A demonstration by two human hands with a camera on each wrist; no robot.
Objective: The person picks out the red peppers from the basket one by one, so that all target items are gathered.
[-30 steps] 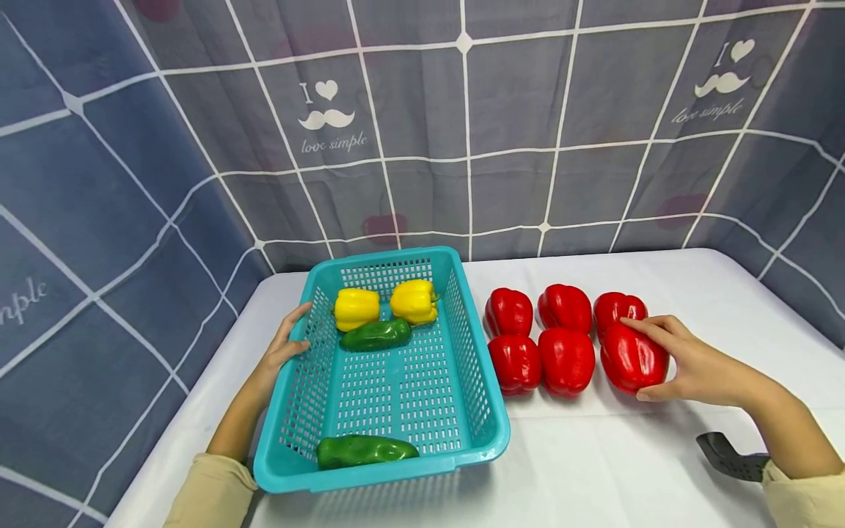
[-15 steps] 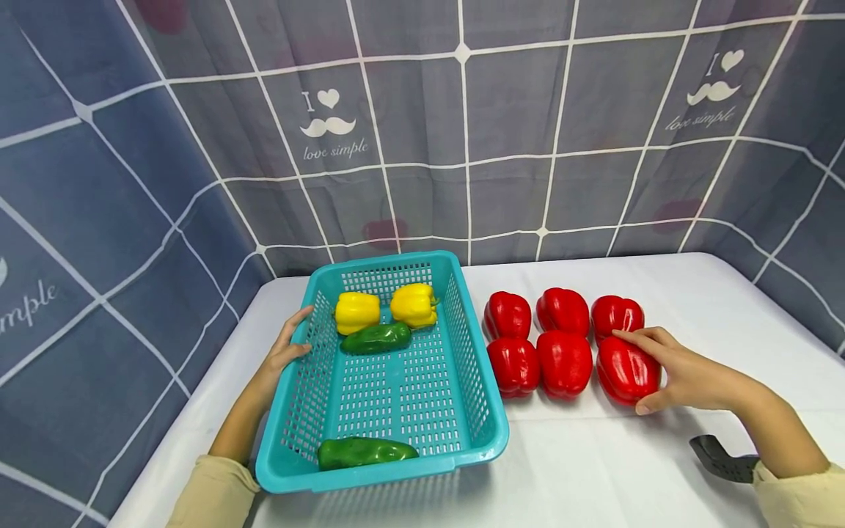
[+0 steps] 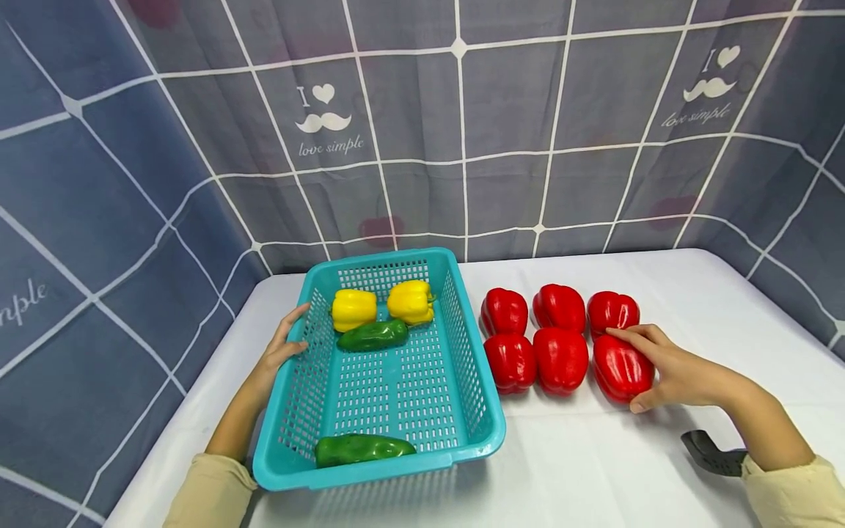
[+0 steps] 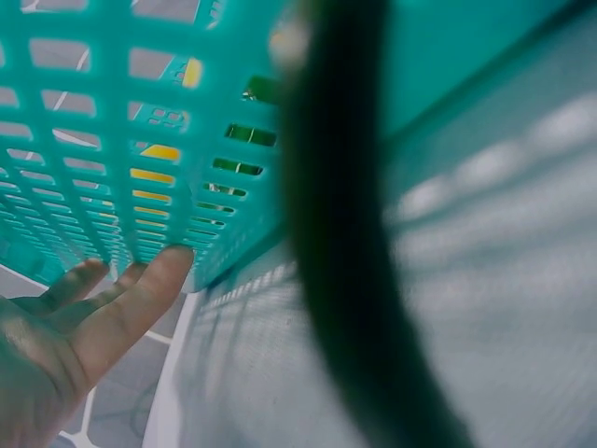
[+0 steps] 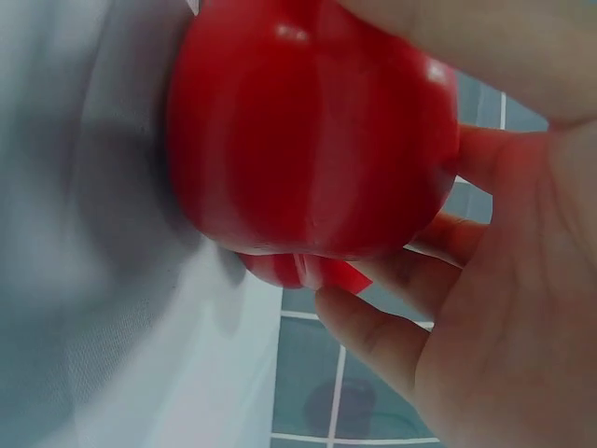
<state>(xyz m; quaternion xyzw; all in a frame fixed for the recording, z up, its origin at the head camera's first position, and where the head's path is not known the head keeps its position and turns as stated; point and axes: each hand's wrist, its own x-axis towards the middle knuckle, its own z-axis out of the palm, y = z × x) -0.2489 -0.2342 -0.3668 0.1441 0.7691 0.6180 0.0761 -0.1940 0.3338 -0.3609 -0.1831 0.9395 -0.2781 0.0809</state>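
Note:
My left hand point(image 3: 280, 352) rests against the left side of a turquoise slotted basket point(image 3: 478, 352), fingers extended. The left wrist view shows those fingers point(image 4: 131, 322) touching the outer wall. Two yellow bell peppers point(image 3: 354, 309) and a long green pepper point(image 3: 372, 335) lie at the basket's far end. Another green pepper point(image 3: 363, 449) lies along the near wall. My right hand point(image 3: 686, 370) holds a red bell pepper point(image 3: 622, 369) on the white table, fingers behind it and thumb at its near side. In the right wrist view, this pepper point(image 5: 298, 140) hides some fingertips.
More red bell peppers point(image 3: 560, 359) stand in two rows right of the basket, close together. A white cloth point(image 3: 568, 469) covers the table. Grey checked fabric point(image 3: 422, 198) hangs behind and at both sides. A black strap end point(image 3: 713, 455) sticks out by the right wrist.
The red bell pepper in my right hand has come down and slightly left, into line with the near row, and now stays still. My left hand and the basket keep their places.

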